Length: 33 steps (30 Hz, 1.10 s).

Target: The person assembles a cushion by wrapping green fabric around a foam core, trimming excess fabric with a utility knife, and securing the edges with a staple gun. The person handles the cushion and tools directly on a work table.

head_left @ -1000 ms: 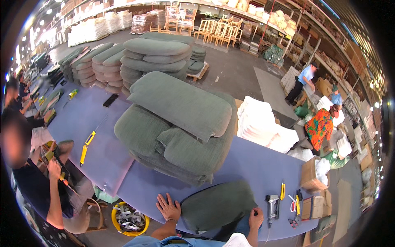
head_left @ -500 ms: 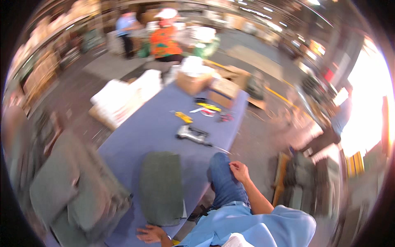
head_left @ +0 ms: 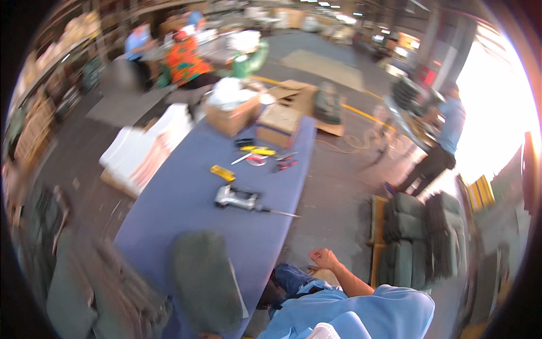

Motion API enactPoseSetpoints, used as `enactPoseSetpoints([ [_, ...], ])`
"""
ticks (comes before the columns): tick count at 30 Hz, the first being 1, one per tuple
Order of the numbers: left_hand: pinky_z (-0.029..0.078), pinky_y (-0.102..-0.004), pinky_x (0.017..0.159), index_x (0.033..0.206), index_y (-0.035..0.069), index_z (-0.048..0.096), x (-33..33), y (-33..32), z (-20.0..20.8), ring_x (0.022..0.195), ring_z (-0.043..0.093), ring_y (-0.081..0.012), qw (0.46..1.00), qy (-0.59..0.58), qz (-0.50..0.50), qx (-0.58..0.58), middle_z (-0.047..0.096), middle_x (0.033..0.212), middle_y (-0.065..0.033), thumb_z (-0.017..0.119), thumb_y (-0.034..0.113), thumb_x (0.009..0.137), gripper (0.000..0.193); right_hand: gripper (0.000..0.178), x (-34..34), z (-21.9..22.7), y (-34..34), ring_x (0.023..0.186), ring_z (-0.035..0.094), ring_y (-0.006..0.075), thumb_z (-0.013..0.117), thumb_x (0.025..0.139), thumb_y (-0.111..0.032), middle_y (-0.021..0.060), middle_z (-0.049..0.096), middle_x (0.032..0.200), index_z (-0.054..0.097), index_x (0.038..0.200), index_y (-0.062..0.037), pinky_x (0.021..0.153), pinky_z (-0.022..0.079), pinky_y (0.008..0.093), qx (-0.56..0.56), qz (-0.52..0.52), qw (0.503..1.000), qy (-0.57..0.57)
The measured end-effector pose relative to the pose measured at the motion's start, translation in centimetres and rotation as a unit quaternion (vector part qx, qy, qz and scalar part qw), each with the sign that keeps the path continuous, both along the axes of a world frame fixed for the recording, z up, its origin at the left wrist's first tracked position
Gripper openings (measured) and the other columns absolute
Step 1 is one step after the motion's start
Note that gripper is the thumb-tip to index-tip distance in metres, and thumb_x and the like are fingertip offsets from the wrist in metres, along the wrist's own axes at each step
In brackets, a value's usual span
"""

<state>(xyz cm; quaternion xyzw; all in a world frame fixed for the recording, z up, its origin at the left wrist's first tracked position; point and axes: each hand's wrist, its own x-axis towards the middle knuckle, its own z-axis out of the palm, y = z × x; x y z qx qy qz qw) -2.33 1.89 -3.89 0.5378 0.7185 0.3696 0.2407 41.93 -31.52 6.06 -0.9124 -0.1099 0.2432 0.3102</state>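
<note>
My right hand (head_left: 323, 258) is over my right side, beside my jeans (head_left: 296, 277) and off the table. Its fingers are curled in, and nothing shows in them. Of my left hand (head_left: 209, 336) only a sliver appears at the lower edge, by the near end of a dark green padded fabric piece (head_left: 204, 282); its fingers are hidden. That piece lies on the blue-topped table (head_left: 169, 209), with a pale edge showing along its right side. Farther up the table lies a silver and black power driver (head_left: 240, 198) with a long thin bit pointing right.
Beyond the driver are a yellow cutter (head_left: 223, 173), red-handled pliers (head_left: 285, 164), a tape roll (head_left: 257, 160) and cardboard boxes (head_left: 278, 125). Green fabric pieces (head_left: 107, 288) are heaped at left. Stacked green cushions (head_left: 403, 243) stand at right. A person (head_left: 443, 135) works near the bright doorway.
The view has swung, so the table and its tools sit farther left. My right hand has come off my jeans. My left hand has slipped almost out of view.
</note>
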Motion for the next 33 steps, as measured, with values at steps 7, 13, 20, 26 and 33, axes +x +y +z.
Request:
enactPoseSetpoints([
  [7, 0.04, -0.0458, 0.115, 0.139, -0.001, 0.057, 0.3, -1.9, 3.4, 0.133, 0.053, -0.0398, 0.992, 0.052, 0.111, -0.015, 0.055, 0.146, -0.0231, 0.062, 0.024, 0.1, 0.047, 0.021, 11.5, -2.7, 14.6, 0.076, 0.069, 0.0132, 0.066, 0.1, -0.02, 0.0062, 0.074, 0.092, 0.071, 0.11, -0.002, 0.067, 0.055, 0.0264, 0.133, 0.197, 0.969, 0.062],
  [13, 0.052, -0.0436, 0.097, 0.127, 0.001, 0.068, 3.8, -9.1, 10.0, 0.112, 0.068, -0.0388, 0.928, -0.052, 0.368, -0.027, 0.072, 0.115, -0.0249, 0.055, 0.038, 0.103, 0.046, 0.015, 12.4, -7.4, 31.9, 0.069, 0.063, 0.0105, 0.06, 0.104, -0.016, 0.0044, 0.069, 0.095, 0.067, 0.114, -0.0067, 0.059, 0.051, 0.0256, 0.273, 0.261, 0.893, 0.245],
  [20, 0.051, -0.0519, 0.098, 0.12, 0.004, 0.07, 11.9, -17.9, 4.5, 0.116, 0.065, -0.0431, 0.902, -0.005, 0.395, -0.173, 0.069, 0.117, -0.0286, 0.051, 0.043, 0.101, 0.047, 0.017, 9.3, -8.1, 37.9, 0.071, 0.064, 0.0128, 0.06, 0.103, -0.021, 0.0085, 0.067, 0.081, 0.062, 0.104, -0.0033, 0.054, 0.05, 0.0249, 0.226, 0.28, 0.911, 0.202],
  [26, 0.049, -0.0495, 0.107, 0.128, 0.009, 0.069, 13.0, -24.6, -1.9, 0.123, 0.061, -0.046, 0.87, -0.018, 0.222, -0.441, 0.064, 0.135, -0.0225, 0.054, 0.042, 0.096, 0.049, 0.019, 11.4, -12.2, 39.4, 0.061, 0.062, 0.0152, 0.054, 0.104, -0.02, 0.0109, 0.068, 0.076, 0.062, 0.102, -0.0026, 0.05, 0.049, 0.0277, 0.259, 0.264, 0.906, 0.205],
  [33, 0.054, -0.0459, 0.097, 0.12, 0.02, 0.075, 14.5, -26.6, -2.9, 0.112, 0.07, -0.0378, 0.863, -0.113, 0.272, -0.41, 0.075, 0.116, -0.0169, 0.057, 0.053, 0.093, 0.046, 0.019, 10.8, -11.5, 39.5, 0.056, 0.059, 0.0143, 0.052, 0.104, -0.017, 0.0107, 0.066, 0.076, 0.061, 0.099, -0.0015, 0.045, 0.047, 0.0261, 0.275, 0.287, 0.896, 0.197],
])
